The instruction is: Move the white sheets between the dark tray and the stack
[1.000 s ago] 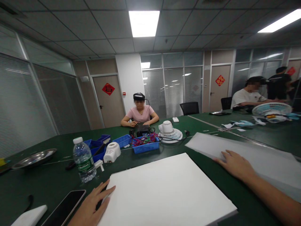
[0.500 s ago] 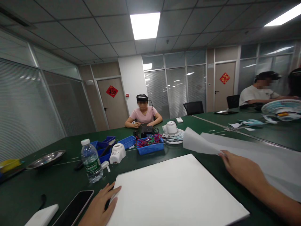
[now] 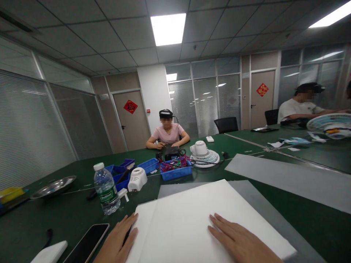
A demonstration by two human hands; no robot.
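Observation:
A thick white sheet or stack of paper point(image 3: 147, 213) lies on the green table before me. A thin translucent sheet point(image 3: 246, 195) appears laid over it; its left edge shows as a faint line, and it overhangs the far and right sides. My left hand point(image 3: 117, 239) rests at the white stack's left edge, thumb and fingers apart, holding nothing. My right hand point(image 3: 238, 237) lies flat with its fingers stretched out on the covered surface. A second translucent sheet point(image 3: 287, 179) lies flat on the table to the right.
Left are a phone point(image 3: 87, 243), a white device point(image 3: 51, 252) and a water bottle point(image 3: 106, 190). Ahead stand blue bins point(image 3: 175, 174), a white housing point(image 3: 137, 179) and a fan part point(image 3: 204, 155). One person point(image 3: 168, 133) sits opposite, another point(image 3: 296, 109) farther right.
My right hand has come from the right onto the white stack and let go of the lifted translucent sheet. One sheet now covers most of the stack. My left hand has barely moved.

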